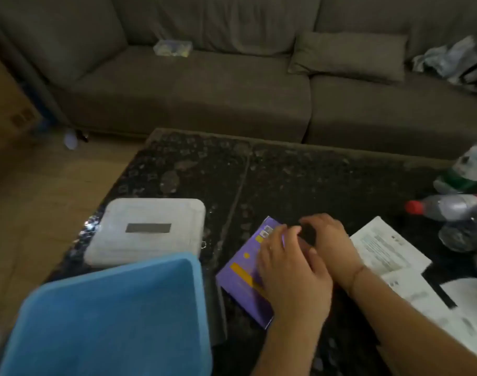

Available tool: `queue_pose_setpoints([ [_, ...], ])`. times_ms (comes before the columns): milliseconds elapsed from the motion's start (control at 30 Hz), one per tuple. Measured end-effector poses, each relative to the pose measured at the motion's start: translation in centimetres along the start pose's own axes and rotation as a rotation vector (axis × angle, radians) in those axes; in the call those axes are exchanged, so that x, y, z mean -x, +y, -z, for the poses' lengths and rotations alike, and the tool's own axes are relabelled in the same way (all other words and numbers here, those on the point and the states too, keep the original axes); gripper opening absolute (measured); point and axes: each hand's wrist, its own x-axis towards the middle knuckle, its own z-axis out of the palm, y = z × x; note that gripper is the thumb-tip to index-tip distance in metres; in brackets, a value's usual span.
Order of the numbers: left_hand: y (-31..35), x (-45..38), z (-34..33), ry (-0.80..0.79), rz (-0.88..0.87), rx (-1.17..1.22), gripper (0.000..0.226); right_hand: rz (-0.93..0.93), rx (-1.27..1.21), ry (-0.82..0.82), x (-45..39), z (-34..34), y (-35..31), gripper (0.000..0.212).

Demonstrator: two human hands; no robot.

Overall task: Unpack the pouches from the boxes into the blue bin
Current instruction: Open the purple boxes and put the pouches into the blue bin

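A purple box [242, 278] with yellow marks lies flat on the dark table [299, 180], right of the blue bin [109, 321]. My left hand [294, 275] rests on top of the box, fingers stretched toward its far end. My right hand [329, 240] is at that far end with its fingers curled around the box's edge, where a dark gap shows. No pouch is visible, and the bin's inside looks bare. The picture is blurred.
A white wrapped pack [147, 232] with a grey label lies just behind the bin. Printed leaflets [389, 248] lie to the right of my hands. Plastic bottles [446, 207] crowd the table's right edge. A grey sofa [204, 90] stands behind the table.
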Motion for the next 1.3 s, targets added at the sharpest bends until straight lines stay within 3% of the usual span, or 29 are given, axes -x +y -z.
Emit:
queue_pose_setpoints([
  [133, -3.7, -0.7, -1.8, -0.207, 0.149, -0.382, 0.067, 0.012, -0.031, -0.232, -2.6, -1.0, 0.0, 0.038],
  [267, -5.9, 0.3, -3.8, -0.277, 0.072, -0.549, 0.096, 0.021, 0.043, -0.25, -4.2, -2.7, -0.3, 0.035],
  [400, -6.6, 0.5, -4.6, -0.189, -0.009, -0.622, 0.084, -0.026, 0.034, -0.251, -4.6, -3.4, -1.0, 0.041],
  [533, -7.2, 0.2, -3.7, -0.204, -0.128, -0.594, 0.077, -0.088, 0.019, -0.301, -4.1, -2.8, -1.0, 0.048],
  [667, -7.7, -0.7, -3.0, -0.235, -0.225, -0.593, 0.07, -0.155, -0.091, -0.33, -4.0, -1.9, -1.0, 0.038],
  [767, -7.8, -0.9, -1.9, -0.212, -0.334, -0.551, 0.066, -0.178, -0.23, -0.275, -3.5, -1.4, -0.6, 0.027],
  [900, -7.2, 0.8, 0.1, -0.075, -0.432, -0.421, 0.066, -0.303, -0.759, -0.232, 0.5, 1.7, 0.0, 0.022],
  [1033, -6.7, 5.3, 1.0, -0.053, -0.461, -0.349, 0.079, -0.286, -1.082, -0.112, 8.5, 3.6, 0.2, 0.017],
  [1133, -7.3, 8.1, 0.7, 0.038, -0.564, -0.162, 0.072, -0.239, -1.225, 0.03, 14.3, 1.1, 0.1, 0.02],
  [1300, -9.1, 10.2, 1.7, 0.056, -0.462, 0.2, 0.045, -0.252, -1.299, 0.096, 20.9, -3.0, 0.8, 0.014],
])
